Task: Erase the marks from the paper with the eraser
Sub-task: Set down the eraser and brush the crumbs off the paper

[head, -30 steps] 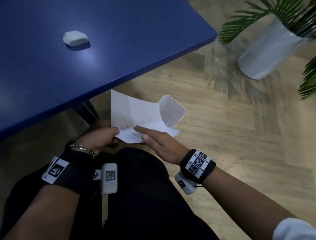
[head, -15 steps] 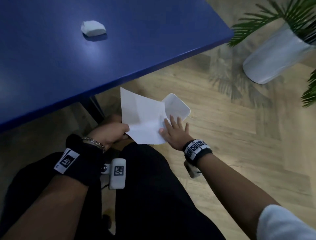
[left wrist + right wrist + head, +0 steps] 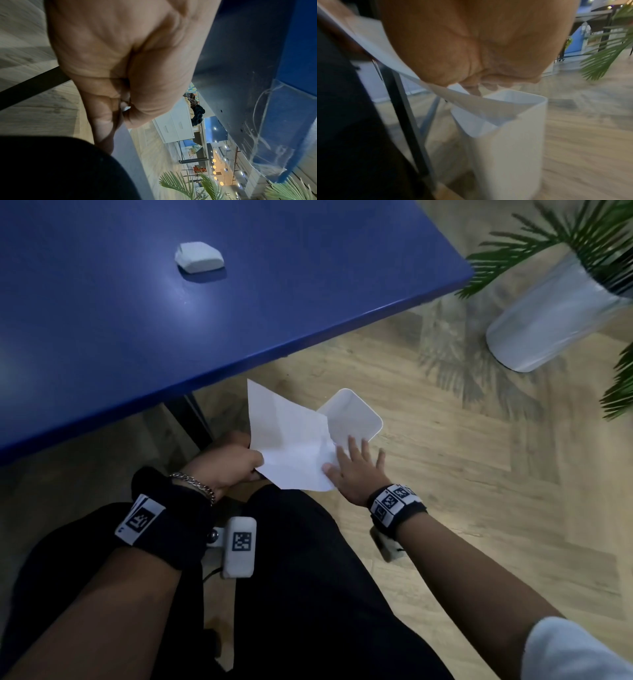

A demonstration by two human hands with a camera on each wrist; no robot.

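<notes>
- Creased white paper held out in the air below the edge of the blue surface, tilted over the open mouth of a white bin; lower edge of the sheet dipping just past the bin's rim in the right wrist view.
- No marks readable on the sheet from here.
- Left hand at the paper's left edge, grip closed on that edge, thumb on top, fingers curled beneath; seen from the left wrist as a closed fist with a sliver of white between thumb and finger.
- Right hand laid palm down on the paper's right corner, fingers straight and spread, reaching out over the bin; grip released, pressing flat rather than pinching.
- Both forearms extended forward from the lap, black bands with tag markers on each wrist, a chain bracelet on the left.
- White eraser lying alone on the blue surface, well apart from both hands and the paper.
- Bin standing on the wooden floor just beside the dark leg of the surface; inside too blurred to tell contents.
- Potted palm in a pale pot on the floor to the far right.
- Dark trousers across the bottom of the head view.
</notes>
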